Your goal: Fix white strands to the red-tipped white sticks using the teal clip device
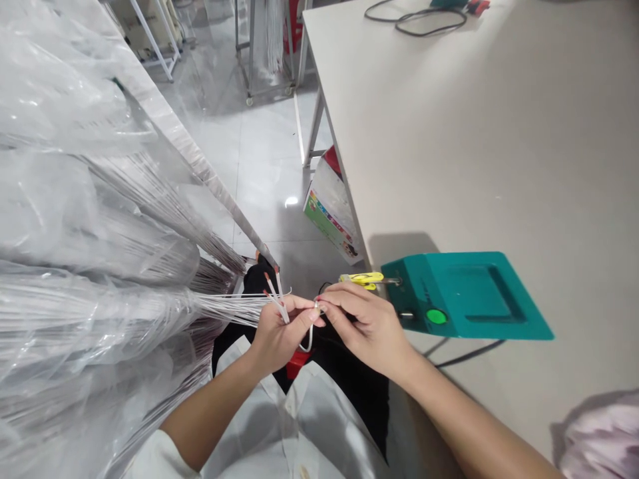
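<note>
My left hand (282, 336) is closed around several white wires (277, 299), whose reddish-copper ends stick up past the thumb. One white wire loops down below my fingers. The fingertips of my right hand (367, 326) meet those of the left and pinch a wire end there, where a small pale tip shows; its exact shape is too small to tell. Just beyond my right hand is a yellow clip (362, 279), next to a teal tester-like box (464, 296) with a green round button (436, 316).
Bundles of long white wires (234, 303) in clear plastic (100, 319) hang on a rack at left. The pale table (474, 146) is at right, with a black cable (429, 26) at its far end. A printed carton (332, 213) stands beneath its edge. Cloth (604, 439) lies near right.
</note>
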A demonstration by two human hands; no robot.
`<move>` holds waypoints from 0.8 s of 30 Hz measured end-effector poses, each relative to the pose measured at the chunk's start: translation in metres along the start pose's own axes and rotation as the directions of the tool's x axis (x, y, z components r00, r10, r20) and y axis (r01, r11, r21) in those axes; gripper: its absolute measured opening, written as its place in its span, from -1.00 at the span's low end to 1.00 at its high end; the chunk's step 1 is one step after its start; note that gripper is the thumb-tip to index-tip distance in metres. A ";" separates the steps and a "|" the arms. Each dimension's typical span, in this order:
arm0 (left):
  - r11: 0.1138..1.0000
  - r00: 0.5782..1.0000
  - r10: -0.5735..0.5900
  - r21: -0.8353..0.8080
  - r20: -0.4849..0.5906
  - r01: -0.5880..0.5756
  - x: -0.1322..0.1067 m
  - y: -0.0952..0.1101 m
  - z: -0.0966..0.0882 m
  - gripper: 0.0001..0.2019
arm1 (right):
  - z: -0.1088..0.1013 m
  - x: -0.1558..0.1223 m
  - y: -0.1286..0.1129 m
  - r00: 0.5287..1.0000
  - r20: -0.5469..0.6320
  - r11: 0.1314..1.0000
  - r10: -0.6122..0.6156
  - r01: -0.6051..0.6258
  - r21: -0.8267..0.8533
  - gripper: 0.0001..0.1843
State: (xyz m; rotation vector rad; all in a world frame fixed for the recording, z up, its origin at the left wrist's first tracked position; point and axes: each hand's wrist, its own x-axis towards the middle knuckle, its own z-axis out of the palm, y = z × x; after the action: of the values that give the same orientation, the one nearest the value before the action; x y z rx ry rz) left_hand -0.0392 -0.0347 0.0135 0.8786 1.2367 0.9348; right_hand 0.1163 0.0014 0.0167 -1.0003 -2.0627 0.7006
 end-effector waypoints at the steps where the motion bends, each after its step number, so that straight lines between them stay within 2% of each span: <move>1: 1.000 1.000 0.010 0.020 0.011 -0.010 0.000 -0.001 0.000 -0.83 | 0.001 -0.001 0.001 0.999 -0.002 0.995 -0.046 0.046 -0.089 -0.85; 3: 0.998 1.000 0.019 0.061 0.006 -0.020 0.001 -0.002 0.002 -0.86 | 0.004 -0.004 0.001 0.991 0.005 0.949 -0.133 0.129 -0.287 -0.84; 5: 0.996 0.999 0.008 0.085 -0.033 -0.005 0.001 -0.004 0.004 -0.86 | 0.005 -0.005 -0.001 0.986 0.017 0.889 -0.168 0.159 -0.428 -0.83; 8: 0.995 0.989 -0.047 0.083 -0.137 0.058 0.003 -0.003 0.005 -0.84 | 0.002 -0.008 -0.005 0.993 0.066 0.873 -0.102 0.121 -0.473 -0.79; 10: 0.994 0.980 -0.080 0.065 -0.182 0.093 0.005 -0.001 0.005 -0.82 | -0.009 -0.009 -0.006 0.992 0.086 0.873 -0.090 0.120 -0.473 -0.80; 12: 0.994 0.982 -0.088 0.042 -0.169 0.097 0.009 0.003 0.005 -0.75 | -0.024 -0.010 -0.004 0.986 0.049 0.828 -0.161 0.162 -0.537 -0.86; 14: 0.998 0.989 -0.062 0.023 -0.135 0.065 0.012 0.006 0.006 -0.63 | -0.040 -0.009 0.000 0.979 0.052 0.716 -0.198 0.180 -0.674 -0.83; 16: 0.999 0.994 -0.027 0.023 -0.103 0.029 0.016 0.008 0.008 -0.56 | -0.053 -0.006 0.004 0.980 0.133 0.605 -0.146 0.195 -0.772 -0.76; 19: 0.999 0.999 -0.005 0.033 -0.039 0.006 0.021 0.010 0.013 -0.59 | -0.062 -0.002 0.009 0.971 0.239 0.480 -0.030 0.223 -0.848 -0.71; 21: 1.000 1.000 -0.008 0.025 -0.012 0.008 0.025 0.010 0.015 -0.60 | -0.063 0.002 0.011 0.961 0.276 0.445 0.013 0.242 -0.862 -0.68; 24: 1.000 1.000 -0.004 -0.011 0.005 0.004 0.030 0.009 0.018 -0.57 | -0.064 0.009 0.013 0.948 0.315 0.475 0.050 0.255 -0.842 -0.70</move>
State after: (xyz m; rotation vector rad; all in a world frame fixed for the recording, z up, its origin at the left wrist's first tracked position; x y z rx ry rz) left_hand -0.0199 -0.0039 0.0126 0.8694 1.2276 0.9344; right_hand 0.1687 0.0262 0.0483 -1.3278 -2.7983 -0.4425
